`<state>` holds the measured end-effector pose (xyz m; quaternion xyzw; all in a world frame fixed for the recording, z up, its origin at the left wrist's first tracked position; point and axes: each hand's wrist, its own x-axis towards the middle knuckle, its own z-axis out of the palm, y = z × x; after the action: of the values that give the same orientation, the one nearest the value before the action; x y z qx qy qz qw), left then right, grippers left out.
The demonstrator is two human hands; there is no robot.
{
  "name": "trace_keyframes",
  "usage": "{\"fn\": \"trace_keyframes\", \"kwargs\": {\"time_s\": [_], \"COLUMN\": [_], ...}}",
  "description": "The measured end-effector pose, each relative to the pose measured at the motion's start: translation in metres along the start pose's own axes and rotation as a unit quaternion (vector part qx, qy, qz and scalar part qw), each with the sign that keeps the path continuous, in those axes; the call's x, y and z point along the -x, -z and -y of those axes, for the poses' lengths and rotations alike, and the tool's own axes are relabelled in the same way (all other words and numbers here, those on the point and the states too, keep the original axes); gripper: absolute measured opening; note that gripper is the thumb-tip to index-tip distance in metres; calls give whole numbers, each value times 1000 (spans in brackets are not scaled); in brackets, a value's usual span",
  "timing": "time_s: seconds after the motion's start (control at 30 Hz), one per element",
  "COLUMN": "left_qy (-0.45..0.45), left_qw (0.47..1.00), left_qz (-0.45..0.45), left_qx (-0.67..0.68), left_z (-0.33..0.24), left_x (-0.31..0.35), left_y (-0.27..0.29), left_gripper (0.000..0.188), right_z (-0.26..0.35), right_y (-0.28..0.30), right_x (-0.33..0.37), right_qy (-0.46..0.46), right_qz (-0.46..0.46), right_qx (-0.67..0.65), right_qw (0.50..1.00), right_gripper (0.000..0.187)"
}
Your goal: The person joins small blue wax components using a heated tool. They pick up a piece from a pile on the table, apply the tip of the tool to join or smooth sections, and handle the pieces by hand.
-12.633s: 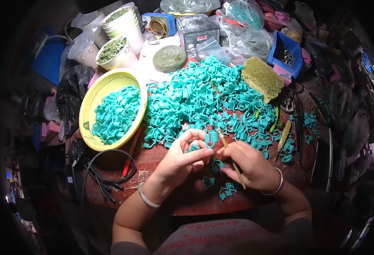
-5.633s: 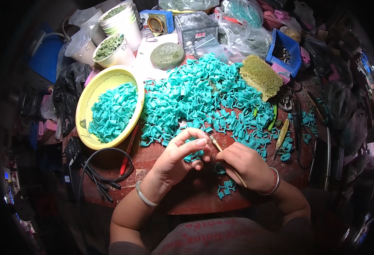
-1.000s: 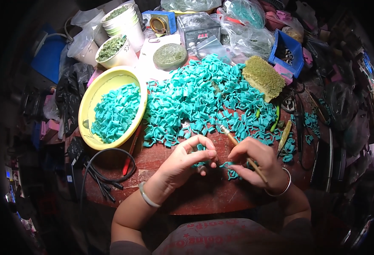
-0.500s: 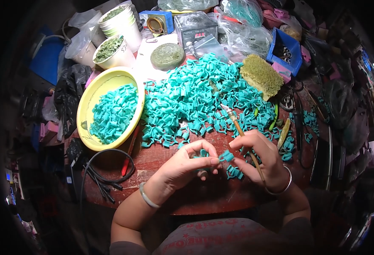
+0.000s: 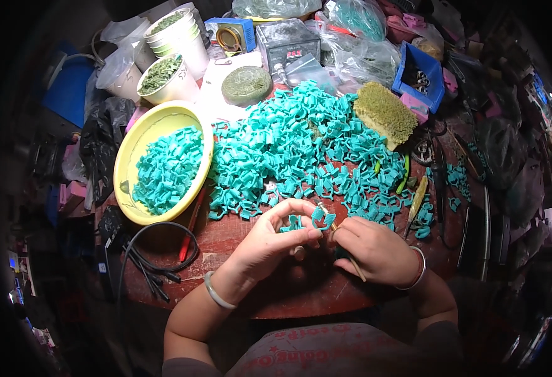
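Observation:
Pinched in my left hand (image 5: 276, 234) is a small teal ring-shaped piece (image 5: 324, 217) with blocky lugs, held over the near part of the table. More teal (image 5: 295, 223) shows within the curl of the same fingers. My right hand (image 5: 376, 252) closes round a slim knife (image 5: 356, 269) with a wooden handle, its fingers right beside the piece. The handle's end sticks out below the fist; the blade is mostly hidden near the piece. Beyond both hands lies a wide heap of similar teal pieces (image 5: 276, 135).
A yellow bowl (image 5: 121, 173) of teal pieces stands left of the heap. Black cable (image 5: 139, 248) and a red-handled tool (image 5: 187, 245) lie near it. Farther back are white cups (image 5: 188, 44), a round green block (image 5: 246, 85) and a control box (image 5: 288, 50). A sponge-like block (image 5: 386, 113) and blue bin (image 5: 436, 81) sit right.
My right hand has turned over and closed in, bringing the knife from upright to low against the piece. The teal piece in my left hand has been raised and turned, its ring shape now showing.

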<state>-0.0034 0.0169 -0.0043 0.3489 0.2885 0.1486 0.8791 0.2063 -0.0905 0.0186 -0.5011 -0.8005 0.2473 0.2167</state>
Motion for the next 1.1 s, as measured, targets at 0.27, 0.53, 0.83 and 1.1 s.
{"fn": "trace_keyframes", "kwargs": {"time_s": [0.27, 0.53, 0.83, 1.1], "left_qy": [0, -4, 7, 8], "left_qw": [1000, 1000, 1000, 999], "left_qz": [-7, 1, -8, -3], "left_qx": [0, 3, 22, 32], "left_z": [0, 1, 0, -1], "left_x": [1, 1, 2, 2], "left_y": [0, 1, 0, 0], "left_gripper": [31, 33, 34, 35], "right_z": [-1, 1, 2, 5], "right_y": [-1, 4, 3, 6], "right_x": [0, -1, -2, -2], "right_qy": [-1, -24, -50, -65], "right_qz": [-15, -20, -85, -79], "right_qx": [-21, -72, -81, -100], "right_qw": [1000, 997, 992, 990], "right_gripper": [35, 27, 23, 22]}}
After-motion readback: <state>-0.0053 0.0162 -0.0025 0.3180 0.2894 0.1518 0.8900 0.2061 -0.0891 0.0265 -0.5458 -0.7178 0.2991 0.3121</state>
